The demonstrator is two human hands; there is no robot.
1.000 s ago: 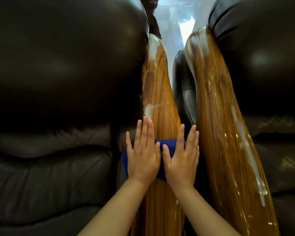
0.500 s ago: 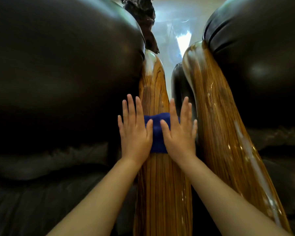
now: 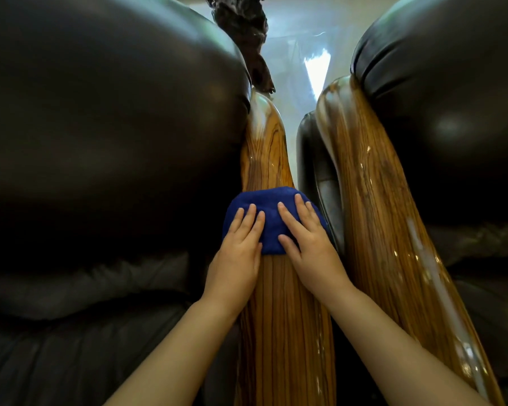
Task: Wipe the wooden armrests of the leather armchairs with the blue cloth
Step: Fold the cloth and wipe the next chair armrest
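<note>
The blue cloth (image 3: pixel 272 218) lies draped over the left armrest (image 3: pixel 279 317), about midway along it. Left hand (image 3: pixel 237 253) and right hand (image 3: pixel 308 244) press flat on the cloth, fingers spread, pinching nothing. Right of it runs another armrest (image 3: pixel 379 230)

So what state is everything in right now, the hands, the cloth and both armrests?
left hand: flat, pressing on the cloth
right hand: flat, pressing on the cloth
blue cloth: bunched, draped over the left armrest
left armrest: glossy, under the cloth
right armrest: glossy, untouched
</note>
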